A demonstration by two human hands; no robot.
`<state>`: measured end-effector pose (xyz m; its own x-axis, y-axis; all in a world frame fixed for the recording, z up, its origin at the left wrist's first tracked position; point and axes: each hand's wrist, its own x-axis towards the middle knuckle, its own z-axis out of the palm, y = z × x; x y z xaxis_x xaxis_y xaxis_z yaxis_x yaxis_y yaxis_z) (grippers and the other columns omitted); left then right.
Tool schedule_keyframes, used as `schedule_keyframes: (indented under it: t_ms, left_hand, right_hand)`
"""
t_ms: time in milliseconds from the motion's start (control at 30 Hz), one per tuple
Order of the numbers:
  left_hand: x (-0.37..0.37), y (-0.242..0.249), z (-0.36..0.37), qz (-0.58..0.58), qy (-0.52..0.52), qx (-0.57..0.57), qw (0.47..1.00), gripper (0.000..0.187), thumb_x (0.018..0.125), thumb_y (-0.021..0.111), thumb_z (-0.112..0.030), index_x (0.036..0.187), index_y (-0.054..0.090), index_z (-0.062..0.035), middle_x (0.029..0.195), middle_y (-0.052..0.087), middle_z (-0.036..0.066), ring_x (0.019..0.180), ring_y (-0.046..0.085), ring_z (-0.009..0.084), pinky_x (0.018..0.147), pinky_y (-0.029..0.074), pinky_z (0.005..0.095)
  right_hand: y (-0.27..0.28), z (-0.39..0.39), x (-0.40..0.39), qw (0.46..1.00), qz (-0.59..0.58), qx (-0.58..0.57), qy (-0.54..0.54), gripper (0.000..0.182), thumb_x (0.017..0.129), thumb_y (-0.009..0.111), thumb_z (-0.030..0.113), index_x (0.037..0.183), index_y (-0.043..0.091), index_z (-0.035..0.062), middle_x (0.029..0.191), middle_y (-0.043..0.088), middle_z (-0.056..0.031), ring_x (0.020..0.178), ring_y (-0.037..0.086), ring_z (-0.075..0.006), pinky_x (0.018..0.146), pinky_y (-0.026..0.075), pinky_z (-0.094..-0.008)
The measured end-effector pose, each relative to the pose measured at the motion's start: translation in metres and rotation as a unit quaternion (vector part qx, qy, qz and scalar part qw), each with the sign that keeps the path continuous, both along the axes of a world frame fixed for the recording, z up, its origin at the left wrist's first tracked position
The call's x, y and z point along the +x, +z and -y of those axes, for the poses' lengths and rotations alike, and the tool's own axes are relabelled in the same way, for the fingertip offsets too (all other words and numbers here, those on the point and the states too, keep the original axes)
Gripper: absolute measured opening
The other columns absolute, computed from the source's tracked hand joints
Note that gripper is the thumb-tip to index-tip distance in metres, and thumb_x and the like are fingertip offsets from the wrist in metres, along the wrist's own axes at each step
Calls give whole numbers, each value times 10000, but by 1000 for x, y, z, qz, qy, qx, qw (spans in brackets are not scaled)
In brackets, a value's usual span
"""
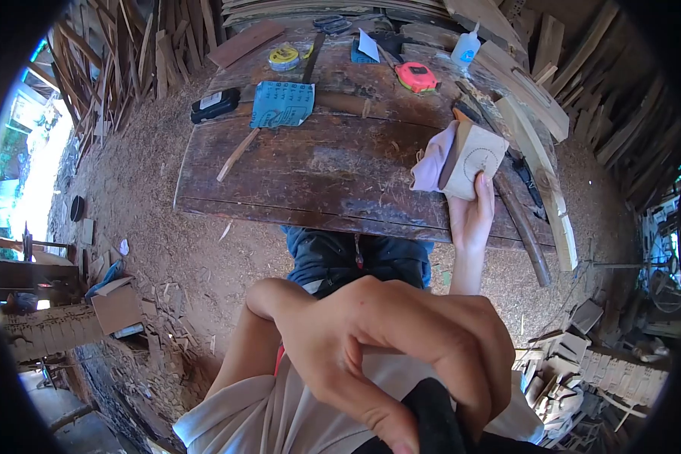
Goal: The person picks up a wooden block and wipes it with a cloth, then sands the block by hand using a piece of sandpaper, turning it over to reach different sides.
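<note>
Close to the camera, my left hand (401, 333) curls its thumb and fingers around a black object (435, 416) at the bottom of the view. Most of that object is cut off, so its kind cannot be made out. At the table's right front edge, my right hand (473, 208) grips a pale wooden block (478, 157) from below. A round outline is marked on the block's face, and its dark side faces left. A pinkish cloth (435, 160) lies against that side. Behind the block an orange tip (461, 115) pokes out.
The worn wooden table (318, 170) bears blue sandpaper (282, 104), a pink tape measure (418, 77), a yellow tape roll (284, 58), a glue bottle (466, 47), a black case (215, 105) and a wood stick (238, 154). Long wood strips (541, 178) line its right edge.
</note>
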<state>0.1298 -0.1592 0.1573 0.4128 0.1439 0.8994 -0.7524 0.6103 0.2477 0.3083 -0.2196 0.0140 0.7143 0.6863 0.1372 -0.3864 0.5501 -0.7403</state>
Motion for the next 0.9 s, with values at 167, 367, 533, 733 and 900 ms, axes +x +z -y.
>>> schedule_keyframes:
  t_ms: [167, 367, 533, 733, 900]
  left_hand:
    - [-4, -3, -1, 53, 9, 23, 998, 577, 932, 704, -383, 1050, 653, 179, 1016, 632, 268, 854, 649, 308, 699, 530, 393]
    - [-20, 6, 3, -125, -163, -37, 978, 591, 960, 625, -478, 1152, 658, 80, 1163, 584, 212, 1095, 566, 306, 970, 421, 421]
    - [-13, 2, 13, -30, -96, -53, 994, 629, 952, 614, -481, 1143, 648, 117, 1163, 587, 247, 1090, 568, 337, 950, 432, 434]
    - [-10, 3, 16, 8, -26, -46, 999, 779, 943, 541, -606, 1090, 640, 153, 1101, 602, 282, 981, 614, 381, 882, 464, 449]
    - [-18, 12, 18, -16, 44, -74, 996, 638, 968, 549, -500, 989, 691, 121, 1028, 641, 274, 908, 629, 384, 798, 490, 465]
  right_hand:
    - [-1, 0, -1, 1000, -9, -4, 2, 527, 1024, 550, 233, 1467, 365, 16, 1437, 477, -134, 1354, 454, -265, 1143, 347, -471]
    - [-1, -1, -1, 1000, -16, 0, -7, 530, 1014, 574, 233, 1455, 377, 14, 1424, 484, -134, 1347, 459, -265, 1143, 347, -468]
    - [-1, 0, -1, 1000, -20, -4, -7, 526, 1012, 577, 228, 1448, 381, 8, 1417, 488, -134, 1341, 463, -263, 1143, 346, -466]
    - [-4, 2, -1, 1000, -16, -2, -3, 527, 1014, 571, 225, 1452, 374, 6, 1413, 490, -136, 1341, 464, -263, 1140, 352, -462]
    - [-2, 0, -2, 1000, -12, -5, -5, 531, 1015, 565, 218, 1459, 366, 5, 1422, 486, -141, 1349, 460, -267, 1139, 354, -459]
